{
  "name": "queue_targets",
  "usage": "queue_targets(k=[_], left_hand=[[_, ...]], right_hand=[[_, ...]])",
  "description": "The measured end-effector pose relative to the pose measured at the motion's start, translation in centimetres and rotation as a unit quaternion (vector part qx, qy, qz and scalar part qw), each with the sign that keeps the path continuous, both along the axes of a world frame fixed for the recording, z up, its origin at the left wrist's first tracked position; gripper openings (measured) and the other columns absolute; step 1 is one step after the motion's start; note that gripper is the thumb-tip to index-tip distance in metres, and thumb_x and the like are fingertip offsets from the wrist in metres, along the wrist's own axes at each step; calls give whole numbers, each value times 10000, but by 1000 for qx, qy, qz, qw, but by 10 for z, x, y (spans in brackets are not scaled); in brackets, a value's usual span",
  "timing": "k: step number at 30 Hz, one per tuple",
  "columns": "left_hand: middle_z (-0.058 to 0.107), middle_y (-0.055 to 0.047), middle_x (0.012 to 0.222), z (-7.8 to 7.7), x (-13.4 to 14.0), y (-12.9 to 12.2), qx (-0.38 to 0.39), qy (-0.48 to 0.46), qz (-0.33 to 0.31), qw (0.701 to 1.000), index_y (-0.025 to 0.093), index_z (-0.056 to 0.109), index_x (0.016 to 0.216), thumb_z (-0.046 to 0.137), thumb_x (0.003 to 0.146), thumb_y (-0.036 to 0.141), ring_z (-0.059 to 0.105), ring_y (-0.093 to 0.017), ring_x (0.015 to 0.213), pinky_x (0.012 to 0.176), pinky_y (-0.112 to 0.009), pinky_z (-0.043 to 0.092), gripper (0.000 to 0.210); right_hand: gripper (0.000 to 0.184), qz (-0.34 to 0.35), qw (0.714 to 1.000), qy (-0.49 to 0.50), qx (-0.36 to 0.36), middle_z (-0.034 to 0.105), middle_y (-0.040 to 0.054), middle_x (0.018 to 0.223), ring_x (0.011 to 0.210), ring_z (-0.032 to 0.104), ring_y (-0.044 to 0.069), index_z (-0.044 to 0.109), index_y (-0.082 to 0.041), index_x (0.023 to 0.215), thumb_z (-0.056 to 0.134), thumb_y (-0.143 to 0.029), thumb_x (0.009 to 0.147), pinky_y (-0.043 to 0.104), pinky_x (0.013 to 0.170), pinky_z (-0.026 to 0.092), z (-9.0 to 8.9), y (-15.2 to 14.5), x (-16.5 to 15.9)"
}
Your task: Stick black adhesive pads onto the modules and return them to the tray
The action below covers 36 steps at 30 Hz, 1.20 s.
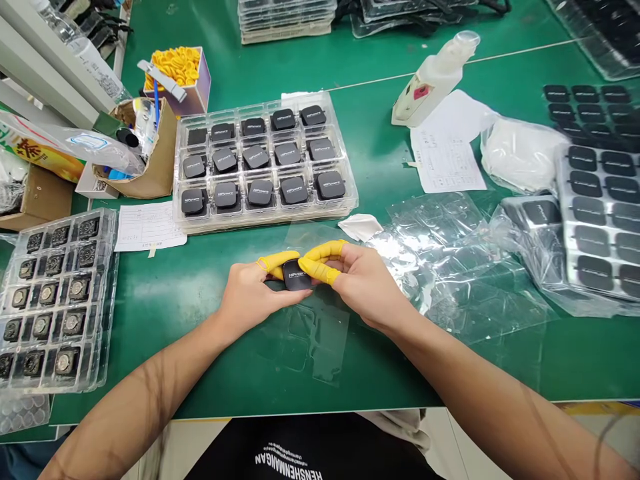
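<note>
Between my two hands, above the near middle of the table, is a black square watch body [296, 275] with rounded corners and white "HiFuture" lettering on its face. My left hand [263, 283] grips its left side and lower edge, with yellow finger cots on some fingers. At the upper right corner, my right hand [345, 270] is pinched closed on the same piece, yellow cots on its fingertips. Whether a film edge lies in that pinch cannot be made out. A clear cut-out film sheet [330, 347] lies on the table just below the hands.
Beyond my hands, a clear tray [350, 200] holds rows of similar black pieces. Another tray [107, 267] at left holds watch bodies. Crumpled clear plastic [450, 267] and sheets of black films [590, 222] lie right. A white bottle [425, 90] and a box of yellow cots [203, 83] stand behind.
</note>
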State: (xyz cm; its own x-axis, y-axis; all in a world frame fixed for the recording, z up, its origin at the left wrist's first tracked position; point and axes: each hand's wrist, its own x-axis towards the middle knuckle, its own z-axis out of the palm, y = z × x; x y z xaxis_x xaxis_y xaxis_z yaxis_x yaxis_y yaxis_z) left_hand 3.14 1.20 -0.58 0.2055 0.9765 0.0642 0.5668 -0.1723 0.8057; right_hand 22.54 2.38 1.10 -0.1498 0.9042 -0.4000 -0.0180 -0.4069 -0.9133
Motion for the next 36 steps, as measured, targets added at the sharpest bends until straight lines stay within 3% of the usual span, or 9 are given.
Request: queue_targets(k=[10, 13, 16, 21, 25, 28, 32, 34, 36], left_hand=[[840, 39, 808, 1, 0, 0, 18, 17, 1, 1000, 258, 822, 1123, 961, 650, 373, 780, -167, 681, 699, -257, 641, 506], [836, 41, 804, 1, 0, 0, 17, 1, 2, 1000, 258, 824, 1114, 960, 655, 368, 772, -160, 672, 696, -253, 641, 491], [824, 47, 777, 0, -1, 0, 7, -20, -6, 1000, 252, 824, 1116, 946, 670, 380, 756, -149, 656, 688, -245, 637, 480], [843, 23, 854, -1, -2, 1, -27, -53, -1, 998, 232, 821, 1134, 952, 655, 413, 763, -162, 691, 726, -262, 642, 528], [839, 22, 826, -1, -2, 2, -31, -42, -14, 999, 232, 825, 1107, 940, 672, 393, 757, -171, 668, 698, -273, 630, 478], [828, 28, 781, 0, -1, 2, -10, -32, -18, 999, 233, 838, 1019, 950, 662, 414, 741, -172, 632, 651, -275, 612, 416], [855, 21, 942, 0, -1, 1, -9, -62, -51, 997, 254, 828, 1098, 966, 671, 352, 796, -202, 778, 722, -285, 647, 459], [858, 18, 960, -3, -1, 0, -22, -85, -49, 995, 257, 811, 1153, 1000, 627, 416, 810, -218, 821, 803, -309, 676, 581], [857, 6, 921, -7, -1, -2, -33, -111, -33, 993, 237, 798, 1176, 985, 669, 414, 816, -220, 823, 870, -313, 687, 569]], right_hand=[[345, 15, 999, -30, 29, 757, 41, 857, 769, 731, 202, 709, -232, 873, 888, -469, 697, 368, 756, 635, -2, 0, 1], [523, 16, 995, -87, 44, 727, 43, 1001, 719, 713, 169, 665, -229, 1114, 892, -474, 711, 348, 711, 617, -1, -1, 4], [767, 70, 993, -82, 44, 715, 23, 1068, 686, 698, 152, 543, -274, 1351, 918, -442, 703, 316, 644, 588, -3, -2, 1], [404, 43, 993, -95, 62, 685, 0, 811, 675, 684, 170, 605, -255, 1247, 572, -566, 992, 314, 627, 581, -13, 0, -7], [526, 87, 990, -63, 87, 704, 3, 870, 784, 724, 190, 567, -256, 1316, 702, -569, 915, 342, 739, 606, -15, 2, -8], [472, 63, 990, -88, 90, 693, 1, 830, 722, 697, 184, 594, -258, 1288, 650, -580, 947, 335, 680, 587, -16, -1, -9], [522, 128, 985, -77, 86, 758, 48, 974, 806, 731, 215, 653, -286, 1251, 831, -526, 823, 354, 710, 608, -11, -4, 4], [451, 104, 986, -77, 105, 765, 52, 971, 775, 729, 215, 712, -291, 1130, 878, -515, 775, 330, 635, 592, -3, 9, 13], [388, 45, 985, -84, 147, 720, 17, 819, 591, 639, 165, 734, -283, 1046, 875, -523, 776, 278, 470, 482, 10, 41, 11]])
